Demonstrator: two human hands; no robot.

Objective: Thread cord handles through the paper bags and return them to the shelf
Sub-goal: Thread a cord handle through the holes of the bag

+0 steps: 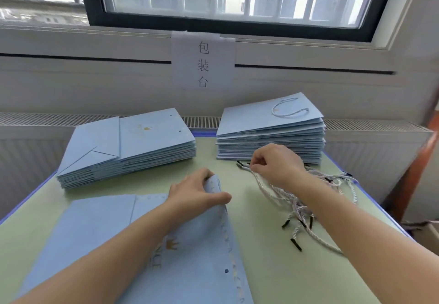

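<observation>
A flat blue bag (99,244) nearest the viewer is gripped at its open edge by the left hand (197,192); gold lettering on it cannot be read. Right of the bag, a cord (259,180) is pinched from the loose bundle by the right hand (275,163). Beyond the bag, one pile (133,147) appears unthreaded, another (273,132) threaded. A wall sign (203,64) reads 包装台.
</observation>
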